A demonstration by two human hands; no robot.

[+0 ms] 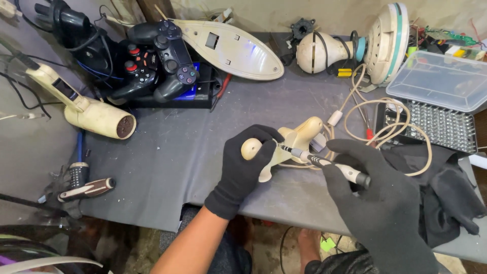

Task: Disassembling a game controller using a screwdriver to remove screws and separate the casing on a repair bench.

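My left hand (243,165), in a black glove, grips a small cream plastic part (291,139) on the grey work mat, near its front edge. My right hand (378,195), also gloved in black, holds a slim precision screwdriver (324,162) whose tip touches the cream part just right of my left thumb. A cream cable (390,127) runs from the part and loops off to the right.
Two black game controllers (160,61) lie at the back left, with a cream hair dryer (86,109) beside them. A cream fan motor and housing (355,48) lie at the back. A clear lidded box (436,81) and bit set (436,124) lie right. Screwdrivers (86,187) lie front left.
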